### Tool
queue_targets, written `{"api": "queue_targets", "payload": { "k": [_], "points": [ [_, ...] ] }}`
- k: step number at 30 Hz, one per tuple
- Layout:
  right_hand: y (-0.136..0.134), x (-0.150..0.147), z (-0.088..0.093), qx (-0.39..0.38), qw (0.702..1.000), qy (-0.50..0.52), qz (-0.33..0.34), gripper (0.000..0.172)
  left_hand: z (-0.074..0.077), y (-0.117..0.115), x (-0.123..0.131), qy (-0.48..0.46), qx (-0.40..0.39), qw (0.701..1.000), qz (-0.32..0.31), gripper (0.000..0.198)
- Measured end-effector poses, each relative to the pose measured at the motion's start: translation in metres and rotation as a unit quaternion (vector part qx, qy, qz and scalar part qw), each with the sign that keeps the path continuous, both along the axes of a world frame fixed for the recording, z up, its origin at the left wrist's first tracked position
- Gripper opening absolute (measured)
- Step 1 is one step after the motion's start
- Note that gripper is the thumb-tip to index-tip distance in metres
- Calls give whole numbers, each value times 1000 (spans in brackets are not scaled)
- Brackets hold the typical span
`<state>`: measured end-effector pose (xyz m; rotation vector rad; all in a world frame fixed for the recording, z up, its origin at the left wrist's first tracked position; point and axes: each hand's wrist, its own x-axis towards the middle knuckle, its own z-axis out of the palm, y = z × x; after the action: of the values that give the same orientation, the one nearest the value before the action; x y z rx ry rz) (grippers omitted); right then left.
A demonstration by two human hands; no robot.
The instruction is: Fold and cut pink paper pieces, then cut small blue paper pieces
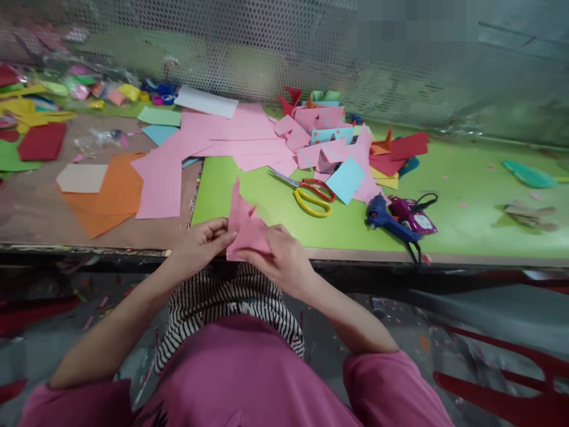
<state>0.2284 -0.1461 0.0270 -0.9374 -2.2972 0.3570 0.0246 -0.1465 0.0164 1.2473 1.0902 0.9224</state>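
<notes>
A folded piece of pink paper is held at the table's front edge, one pointed corner standing up. My left hand pinches its left side between thumb and fingers. On the right side, my right hand grips it with the thumb along the lower edge; some of its fingers are hidden behind the paper. Just beyond my hands lie scissors with one red and one yellow handle loop, resting on the green tabletop.
Pink sheets and orange paper lie to the left. Behind the scissors is a pile of folded dotted papers with a light blue sheet. A blue glue gun sits on the right. A perforated metal panel bounds the back.
</notes>
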Motion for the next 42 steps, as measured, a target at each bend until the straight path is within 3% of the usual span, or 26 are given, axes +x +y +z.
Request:
{"api": "queue_targets", "payload": {
  "k": [3, 10, 14, 18, 25, 42],
  "points": [
    [-2, -2, 13, -63, 996, -11, -62, 39, 5, -15, 0, 48, 47, 997, -28, 40],
    [-24, -2, 21, -94, 992, -49, -75, 30, 10, -50, 4, 144, 132, 981, -1, 33],
    [-36, 5, 30, -70, 996, 34, -50, 31, 9, -67, 6, 177, 151, 972, 18, 28],
    [-36, 12, 46, -61, 989, 130, -36, 33, 12, -79, 11, 185, 165, 968, -19, 29],
    [-36, 15, 55, -136, 972, 193, -9, 20, 19, -85, 24, 167, 154, 972, -55, 33],
    [-31, 9, 50, -197, 953, 228, 10, 30, 13, -86, 23, 190, 136, 972, -31, 32]
  ]
}}
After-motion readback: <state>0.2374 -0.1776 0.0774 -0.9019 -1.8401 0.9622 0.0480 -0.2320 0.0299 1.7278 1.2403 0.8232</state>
